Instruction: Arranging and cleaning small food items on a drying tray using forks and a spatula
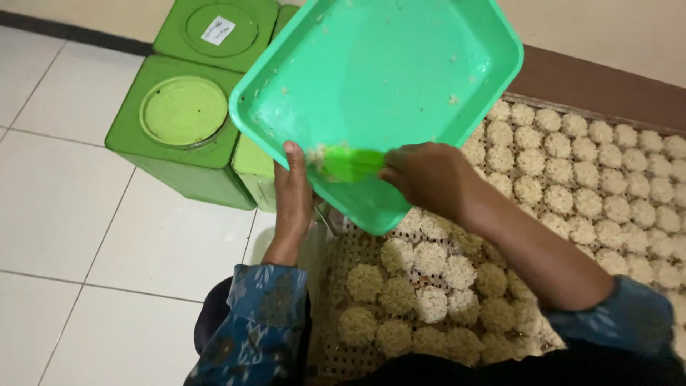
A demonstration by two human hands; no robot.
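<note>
Crumb-flecked, tilted green tray [400,78]

- One view only, from the person's head, looking steeply down and slightly forward.
- It sits close over the green tray [386,78] and the woven drying mat [343,250] on the tiled floor [78,214].
- The wall base crosses the top edge.

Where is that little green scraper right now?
In the head view, the green scraper lies against the near edge of the green tray, held by the right hand, with the left hand beside it.
</note>
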